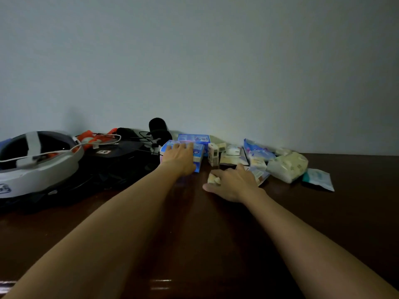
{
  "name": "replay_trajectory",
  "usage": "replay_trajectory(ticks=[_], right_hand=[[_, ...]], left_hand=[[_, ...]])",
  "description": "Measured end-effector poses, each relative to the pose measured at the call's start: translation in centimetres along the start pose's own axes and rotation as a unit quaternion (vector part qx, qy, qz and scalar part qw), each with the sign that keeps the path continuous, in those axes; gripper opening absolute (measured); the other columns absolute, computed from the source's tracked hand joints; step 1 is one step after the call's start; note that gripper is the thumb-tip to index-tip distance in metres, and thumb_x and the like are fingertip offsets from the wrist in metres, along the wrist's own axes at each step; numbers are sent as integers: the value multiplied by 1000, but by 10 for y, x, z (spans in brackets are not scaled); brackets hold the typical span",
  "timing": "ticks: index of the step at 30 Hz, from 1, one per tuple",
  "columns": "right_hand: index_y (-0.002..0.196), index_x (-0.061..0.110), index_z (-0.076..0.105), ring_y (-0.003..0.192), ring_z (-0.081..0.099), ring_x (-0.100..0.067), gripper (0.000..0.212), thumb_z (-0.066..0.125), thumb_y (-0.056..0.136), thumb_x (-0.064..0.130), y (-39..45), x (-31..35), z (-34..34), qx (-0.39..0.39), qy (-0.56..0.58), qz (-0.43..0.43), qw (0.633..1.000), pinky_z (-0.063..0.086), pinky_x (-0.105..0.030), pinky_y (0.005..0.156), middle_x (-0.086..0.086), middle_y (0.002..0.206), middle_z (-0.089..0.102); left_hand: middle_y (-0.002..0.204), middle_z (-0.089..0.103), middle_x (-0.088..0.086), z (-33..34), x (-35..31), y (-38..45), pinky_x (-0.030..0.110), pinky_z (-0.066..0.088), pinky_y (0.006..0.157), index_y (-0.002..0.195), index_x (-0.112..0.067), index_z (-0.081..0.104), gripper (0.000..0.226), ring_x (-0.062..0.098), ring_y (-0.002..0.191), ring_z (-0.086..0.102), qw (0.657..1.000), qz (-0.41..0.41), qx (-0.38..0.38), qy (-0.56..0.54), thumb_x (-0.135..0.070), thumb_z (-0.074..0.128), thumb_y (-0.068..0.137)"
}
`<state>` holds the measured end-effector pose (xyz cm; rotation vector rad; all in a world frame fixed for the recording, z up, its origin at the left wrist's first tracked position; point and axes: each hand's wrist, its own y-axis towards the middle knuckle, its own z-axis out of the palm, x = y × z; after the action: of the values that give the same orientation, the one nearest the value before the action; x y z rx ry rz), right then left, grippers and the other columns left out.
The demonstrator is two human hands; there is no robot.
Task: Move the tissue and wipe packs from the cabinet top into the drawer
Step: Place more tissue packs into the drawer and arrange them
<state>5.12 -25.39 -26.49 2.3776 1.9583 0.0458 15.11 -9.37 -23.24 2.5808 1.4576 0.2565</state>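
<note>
On the dark wooden cabinet top (323, 223), my left hand (180, 157) lies over a blue tissue box (197, 153), fingers curled on its top. A second blue box (194, 138) stands behind it by the wall. My right hand (234, 183) is closed around a small pale tissue pack (213, 179). To the right lie a pale green soft tissue pack (288, 166), a teal wipe pack (318, 179), a blue-purple pack (257, 148) and small white boxes (213, 155). The drawer is out of view.
A white and dark helmet (38, 162) sits at the left edge, with a black bag (116, 160), white cable, orange item (90, 137) and black round object (157, 126) behind it. A plain wall rises at the back.
</note>
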Motion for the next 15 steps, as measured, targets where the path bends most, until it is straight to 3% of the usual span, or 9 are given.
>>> replay_trajectory(ticks=[3,5,10,13,15], right_hand=[[148,49,37,134,33,-35,74,36,81,83,11,-8,4,2,39,-4,999,40,-47,91,-3,146,51],[147,49,37,136,32,-34,72,36,83,82,9,-9,9,-7,47,-4,999,40,-48,93,-2,147,49],[143,47,41,136,31,-32,69,40,83,82,-21,-10,12,-23,76,-36,996,42,-48,98,1,143,49],[141,47,45,132,36,-27,68,43,83,82,-54,-12,10,-38,90,-59,993,41,-42,93,4,140,52],[138,47,48,127,40,-26,66,42,83,82,-81,-12,9,-47,100,-73,991,37,-38,85,4,134,56]], left_hand=[[150,38,17,15,-2,6,47,34,113,153,-5,26,82,36,140,34,997,9,-10,77,-45,62,90],[145,40,17,13,-4,3,47,36,109,149,-6,34,82,35,135,37,993,32,-32,108,-52,62,87],[136,43,13,-10,-11,-25,47,35,108,137,-17,57,73,31,129,39,992,81,-22,96,-66,60,82],[144,37,13,-21,-17,-56,56,25,115,138,-20,55,75,33,139,25,992,101,-16,68,-66,63,79],[162,15,14,-23,-22,-81,65,16,118,142,-20,47,79,33,153,2,995,104,0,6,-63,68,79]])
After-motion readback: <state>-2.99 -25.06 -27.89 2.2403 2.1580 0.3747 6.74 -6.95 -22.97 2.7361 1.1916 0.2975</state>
